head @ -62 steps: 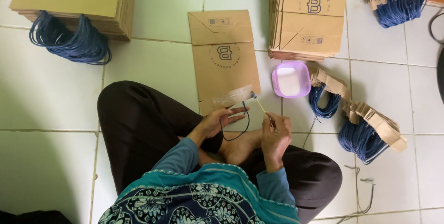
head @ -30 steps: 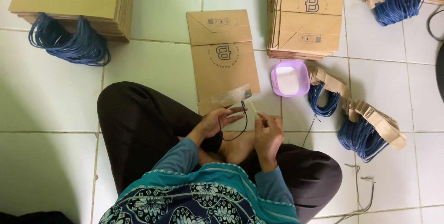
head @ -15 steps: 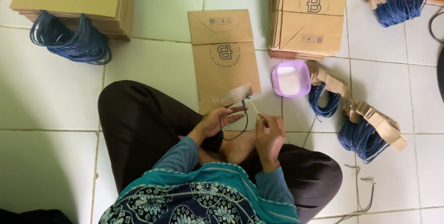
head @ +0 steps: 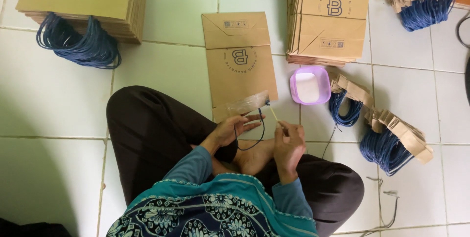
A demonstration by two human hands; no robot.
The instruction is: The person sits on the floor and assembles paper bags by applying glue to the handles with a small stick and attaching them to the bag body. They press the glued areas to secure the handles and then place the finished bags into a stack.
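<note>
Near, the left hand [head: 230,130] pinches a paper strip [head: 246,105] with a blue cord loop [head: 254,132]. The right hand [head: 290,141] pinches a thin stick [head: 273,113] at the strip's right end. Beyond lie a flat bag [head: 240,58] and, right, a purple tub [head: 309,85].

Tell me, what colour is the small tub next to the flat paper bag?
The small tub is light purple with a white inside, seen in the head view.
</note>
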